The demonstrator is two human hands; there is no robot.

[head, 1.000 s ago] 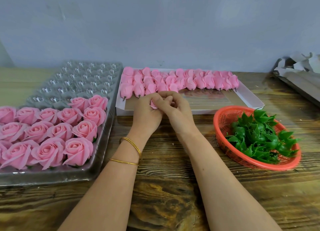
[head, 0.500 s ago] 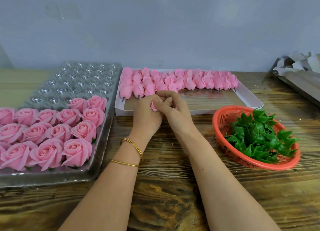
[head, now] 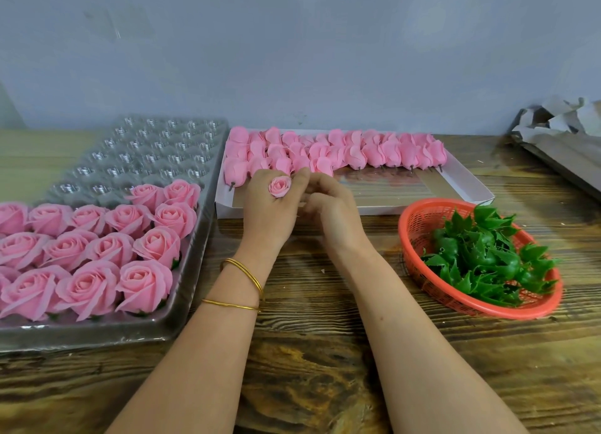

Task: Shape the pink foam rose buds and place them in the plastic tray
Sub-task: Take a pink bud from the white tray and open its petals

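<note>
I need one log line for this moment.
left hand: holds rose bud | right hand: curled beside it | plastic tray: partly filled

Matt, soft-looking foam for the roses (head: 97, 248); glossy clear plastic for the tray (head: 156, 147); rough, grained wood for the table (head: 309, 352); red plastic mesh for the basket (head: 419, 219).

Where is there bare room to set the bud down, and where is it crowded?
Free: empty far cells of the plastic tray beyond the finished roses; near strip of the white box before the unshaped buds; table between the forearms. Crowded: the tray's near half, the red basket of green calyxes.
</note>
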